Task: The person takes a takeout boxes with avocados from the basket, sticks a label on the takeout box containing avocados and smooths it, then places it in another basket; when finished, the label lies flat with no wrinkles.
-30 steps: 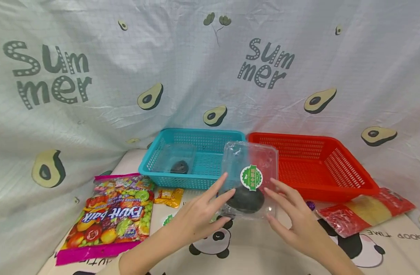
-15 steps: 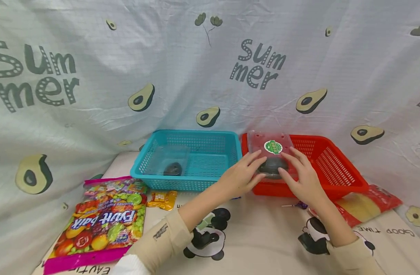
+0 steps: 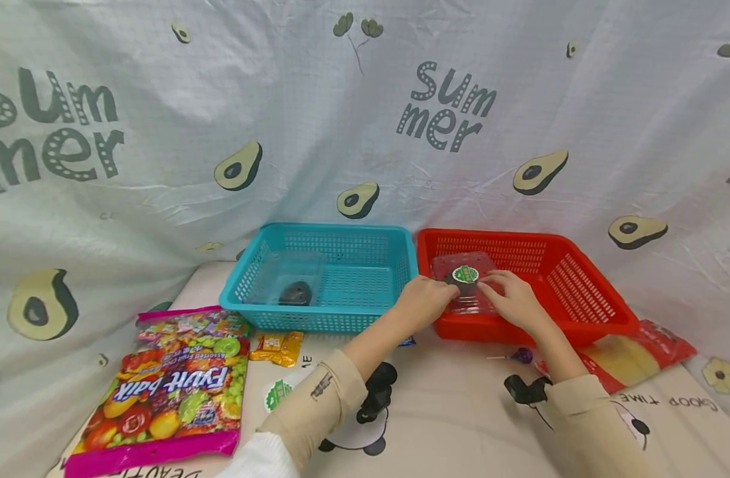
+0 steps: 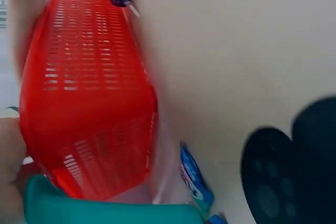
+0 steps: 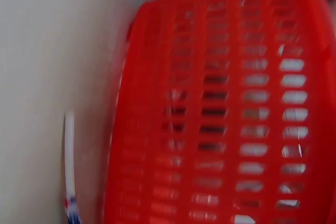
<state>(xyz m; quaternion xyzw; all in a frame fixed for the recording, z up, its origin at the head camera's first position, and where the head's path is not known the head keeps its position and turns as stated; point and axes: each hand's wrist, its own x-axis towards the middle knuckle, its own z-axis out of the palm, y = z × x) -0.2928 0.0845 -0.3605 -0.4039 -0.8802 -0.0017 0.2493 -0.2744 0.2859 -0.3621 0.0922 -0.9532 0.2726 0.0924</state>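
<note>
A clear plastic clamshell box (image 3: 475,304) with a round green-and-white sticker sits in the left part of the red basket (image 3: 544,328); a dark oval thing shows inside it. My left hand (image 3: 425,302) reaches over the basket's near rim, fingers curled at the box's left side. At the right side, my right hand (image 3: 516,302) holds the edge with bent fingertips. Both wrist views mostly show the basket's outer wall, and the fingertips' grip is hidden there. A similar clear box (image 3: 281,272) with a dark thing lies in the blue basket (image 3: 317,320).
At left lies a fruit-printed candy bag (image 3: 168,392), beside a small orange packet (image 3: 278,348). A purple lollipop (image 3: 523,355) lies before the red basket, near a red-and-yellow packet (image 3: 636,355). A blue wrapped candy (image 4: 194,177) rests by the baskets. A printed curtain hangs behind.
Both hands have carried the clear box forward and right, from in front of the baskets, then lowered it into the red basket. The head view has shifted slightly right.
</note>
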